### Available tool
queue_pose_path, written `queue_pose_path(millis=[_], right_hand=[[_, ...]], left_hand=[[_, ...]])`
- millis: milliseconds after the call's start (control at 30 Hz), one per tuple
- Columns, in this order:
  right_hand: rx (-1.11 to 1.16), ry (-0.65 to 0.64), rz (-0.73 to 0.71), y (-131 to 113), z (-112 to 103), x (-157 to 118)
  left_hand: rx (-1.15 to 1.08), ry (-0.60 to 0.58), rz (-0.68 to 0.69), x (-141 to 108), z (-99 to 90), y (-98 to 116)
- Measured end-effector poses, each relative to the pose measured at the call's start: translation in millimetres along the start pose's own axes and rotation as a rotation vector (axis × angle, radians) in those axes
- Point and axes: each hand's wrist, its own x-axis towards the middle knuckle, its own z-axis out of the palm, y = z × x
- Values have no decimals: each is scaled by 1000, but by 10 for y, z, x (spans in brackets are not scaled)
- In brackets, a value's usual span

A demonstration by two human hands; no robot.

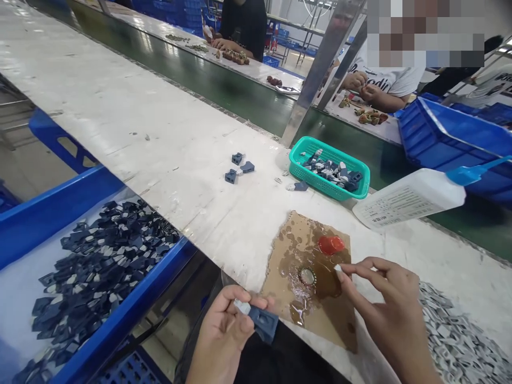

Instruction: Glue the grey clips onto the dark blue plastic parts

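While the left hand pinches a dark blue clip w/ white tip at the table's near edge, the right hand holds a small white piece betw. thumb & forefinger, at the edge of the glue-stained cardboard. Red cap lies on cardboard; glue bottle lies on its side beyond it; green basket w/ more clips beside.

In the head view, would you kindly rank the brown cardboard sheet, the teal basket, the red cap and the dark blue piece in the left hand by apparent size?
1. Brown cardboard sheet
2. Teal basket, though it lies farther from the camera
3. Dark blue piece in the left hand
4. Red cap
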Motion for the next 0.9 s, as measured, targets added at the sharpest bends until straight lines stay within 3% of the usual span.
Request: queue_pose_path(millis=[167, 300, 533, 800, 900], right_hand=[[226, -86, 31, -426, -182, -35], [428, -185, -47, -639, -159, -15], [459, -178, -90, -753, 12, 3], [433, -144, -135, -754, 53, 13], [576, -221, -74, -746, 43, 8]], left_hand=[[283, 108, 201, -43, 49, -64], [279, 120, 151, -96, 93, -64], [270, 123, 132, -122, 134, -27], [280, 89, 165, -124, 132, -35], [322, 72, 228, -150, 155, -22]])
